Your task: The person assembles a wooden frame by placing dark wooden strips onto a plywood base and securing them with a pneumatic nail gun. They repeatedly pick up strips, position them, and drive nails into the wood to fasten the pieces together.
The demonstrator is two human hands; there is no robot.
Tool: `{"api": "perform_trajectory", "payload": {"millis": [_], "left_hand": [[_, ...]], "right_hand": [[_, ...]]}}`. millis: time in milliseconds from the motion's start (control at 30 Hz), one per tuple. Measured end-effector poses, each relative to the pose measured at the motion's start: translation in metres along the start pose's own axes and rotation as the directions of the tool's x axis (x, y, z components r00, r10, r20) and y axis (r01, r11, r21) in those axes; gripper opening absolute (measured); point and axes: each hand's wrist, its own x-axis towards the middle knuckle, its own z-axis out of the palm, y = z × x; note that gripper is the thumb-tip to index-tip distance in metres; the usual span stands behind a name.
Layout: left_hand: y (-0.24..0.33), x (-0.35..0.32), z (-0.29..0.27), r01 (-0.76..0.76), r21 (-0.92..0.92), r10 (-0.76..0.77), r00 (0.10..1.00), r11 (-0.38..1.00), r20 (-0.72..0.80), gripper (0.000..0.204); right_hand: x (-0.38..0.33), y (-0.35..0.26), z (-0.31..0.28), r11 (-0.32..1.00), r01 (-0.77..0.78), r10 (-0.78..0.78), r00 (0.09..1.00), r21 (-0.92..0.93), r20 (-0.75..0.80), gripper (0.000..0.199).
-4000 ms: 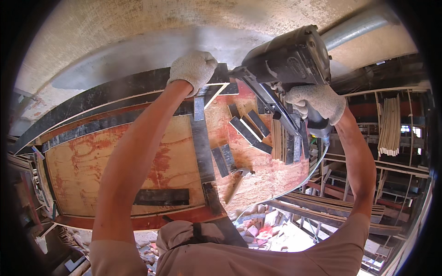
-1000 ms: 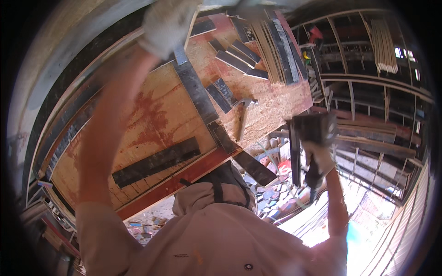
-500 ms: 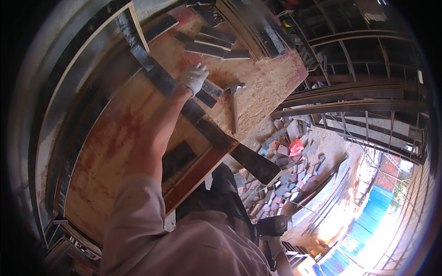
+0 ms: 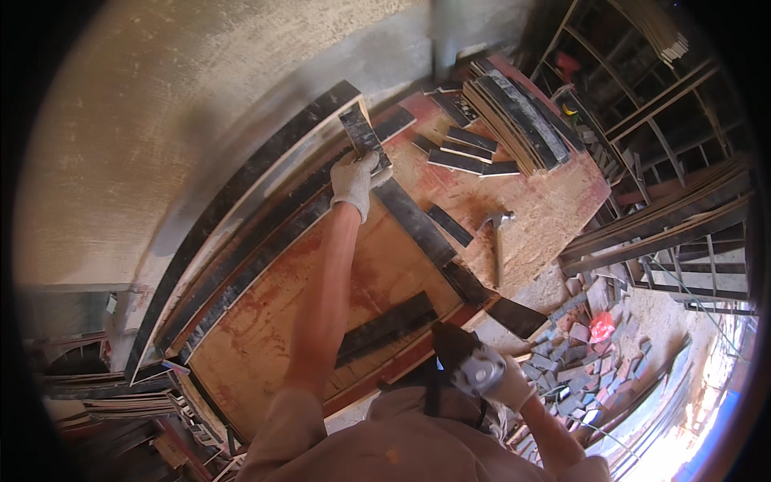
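Observation:
My left hand [image 4: 357,181], in a pale work glove, is at the far corner of a frame of black-faced boards. Its fingers close round the lower end of a short black-faced board [image 4: 359,128], where it meets a long black cross strip [image 4: 414,221]. My gloved right hand [image 4: 507,387] grips a black and grey power tool [image 4: 456,349] close to my body, over the near edge of the worktop. The tool's exact kind is hard to make out. A claw hammer [image 4: 499,253] with a wooden handle lies on the worktop right of the strip.
A curved black board [image 4: 233,193] stands along the wall side. Short black pieces [image 4: 466,153] and a stack of curved strips [image 4: 522,120] lie at the back of the sawdust-strewn worktop [image 4: 534,233]. Offcuts [image 4: 574,361] and a red bag [image 4: 601,327] cover the floor at right.
My left hand has moved from beside the small black piece near the hammer to the frame's far corner. My right hand has raised the power tool toward the worktop. The view has shifted left.

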Motion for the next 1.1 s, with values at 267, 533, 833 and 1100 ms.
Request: {"api": "perform_trajectory", "payload": {"millis": [267, 533, 833, 1100], "left_hand": [[0.052, 0.013, 0.026, -0.030, -0.028, 0.029, 0.999, 0.999, -0.013, 0.016], [0.055, 0.022, 0.035, -0.032, 0.009, 0.033, 0.998, 0.999, -0.059, 0.017], [0.060, 0.015, 0.042, -0.001, 0.171, 0.009, 0.999, 0.985, -0.046, 0.020], [0.056, 0.017, 0.039, -0.004, 0.216, 0.022, 0.996, 0.976, -0.083, 0.022]], "right_hand": [[0.172, -0.176, -0.018, 0.942, 0.062, -0.096, 0.991, 0.330, 0.089, 0.014], [0.299, -0.195, 0.009, 0.277, -0.293, 0.060, 0.956, 0.915, 0.288, 0.015], [0.407, -0.200, 0.036, -0.165, -0.289, -0.320, 0.920, 0.943, 0.226, 0.028], [0.450, -0.213, 0.061, -0.459, -0.368, -0.571, 0.820, 0.809, 0.049, 0.016]]}}
